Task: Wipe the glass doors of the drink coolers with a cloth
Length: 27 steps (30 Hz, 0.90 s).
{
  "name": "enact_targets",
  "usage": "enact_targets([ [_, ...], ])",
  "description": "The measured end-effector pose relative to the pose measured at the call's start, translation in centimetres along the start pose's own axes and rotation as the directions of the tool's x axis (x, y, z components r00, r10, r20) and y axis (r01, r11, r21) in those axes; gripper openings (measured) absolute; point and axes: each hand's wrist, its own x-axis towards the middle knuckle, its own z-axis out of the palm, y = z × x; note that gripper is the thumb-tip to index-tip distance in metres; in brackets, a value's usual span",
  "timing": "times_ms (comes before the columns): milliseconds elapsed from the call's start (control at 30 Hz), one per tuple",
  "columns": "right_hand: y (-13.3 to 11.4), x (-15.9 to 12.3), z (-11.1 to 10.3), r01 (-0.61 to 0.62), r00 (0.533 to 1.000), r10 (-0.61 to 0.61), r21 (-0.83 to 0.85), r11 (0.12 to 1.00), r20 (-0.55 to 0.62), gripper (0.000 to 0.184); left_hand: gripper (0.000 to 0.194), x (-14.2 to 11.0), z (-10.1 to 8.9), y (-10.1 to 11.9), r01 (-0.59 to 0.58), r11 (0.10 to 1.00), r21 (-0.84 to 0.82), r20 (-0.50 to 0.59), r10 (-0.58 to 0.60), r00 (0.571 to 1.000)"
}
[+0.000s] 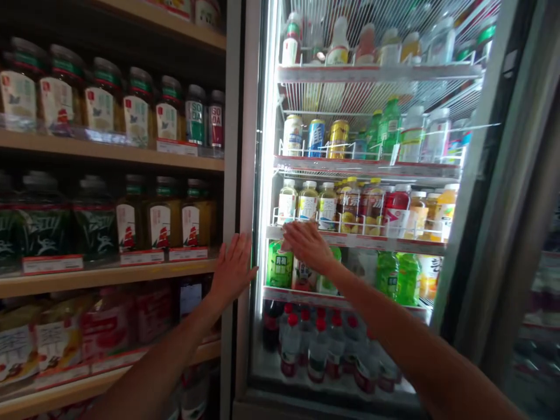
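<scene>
Left hand (233, 267), fingers slightly apart, lies against the fridge frame (249, 128), apparently for bracing. Right hand (308, 245), fingers extended, nearly together, grips nothing before the bottles (308, 203); contact cannot be told. These stand upright on a shelf (385, 241), labels outward, presumably for reading.

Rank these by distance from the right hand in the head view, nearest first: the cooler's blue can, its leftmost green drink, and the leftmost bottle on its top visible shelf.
From the right hand:
1. Green drink: lower left, right beside the hand.
2. Blue can: above, on a higher shelf.
3. Top-shelf bottle: highest, upper left.
</scene>
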Motion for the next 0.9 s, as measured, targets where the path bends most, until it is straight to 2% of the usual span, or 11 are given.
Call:
enact_targets([
  [67,1.9,-0.4,-1.1,-0.166,0.985,0.163,-0.058,0.984,-0.056,0.044,0.061,1.2,-0.2,1.1,-0.017,1.000,-0.019,-0.040,0.016,0.999],
  [133,2.3,-2.1,-1.8,-0.192,0.980,0.187,-0.098,0.976,-0.062,0.045,0.061,2.3,-0.3,2.3,-0.049,0.998,-0.036,-0.083,0.046,0.995],
  [300,2.9,-6.9,-3.2,0.077,0.996,-0.072,-0.116,0.990,0.046,0.041,0.061,4.8,-0.5,5.1,-0.139,0.987,-0.077,-0.170,0.124,0.978],
  [367,5.0,-6.8,-4.2,-0.061,0.998,0.058,-0.165,0.984,-0.027,0.041,0.064,5.9,-0.6,6.0,-0.151,0.984,-0.096,-0.186,0.131,0.974],
  [433,7.0,-6.2,-5.1,-0.279,0.957,0.252,-0.206,0.938,-0.145,0.043,0.067,7.1,-0.7,6.9,-0.151,0.982,-0.114,-0.191,0.127,0.973],
  [500,7.8,-6.5,-5.6,-0.384,0.917,0.343,-0.222,0.896,-0.203,0.045,0.070,8.3,-0.9,7.8,-0.152,0.980,-0.126,-0.199,0.125,0.972],
  [567,7.0,-8.0,-5.5,-0.310,0.949,0.284,-0.223,0.924,-0.139,0.045,0.071,9.2,-1.0,8.6,-0.159,0.978,-0.135,-0.221,0.127,0.967],
  [633,5.9,-9.8,-5.4,-0.118,0.993,0.120,-0.192,0.974,0.001,0.044,0.071,10.0,-1.1,9.3,-0.177,0.974,-0.138,-0.238,0.141,0.961],
  [733,6.5,-10.9,-5.8,0.013,0.995,0.001,-0.142,0.990,0.102,0.045,0.070,11.0,-1.2,10.3,-0.200,0.970,-0.137,-0.229,0.166,0.959],
  [800,8.6,-10.0,-6.6,-0.136,0.990,0.141,-0.168,0.976,0.017,0.048,0.067,11.6,-1.2,11.0,-0.192,0.972,-0.135,-0.206,0.162,0.965],
  [900,11.1,-8.3,-7.5,-0.422,0.903,0.392,-0.188,0.887,-0.179,0.050,0.062,12.2,-1.2,11.9,-0.172,0.977,-0.129,-0.167,0.149,0.975],
])
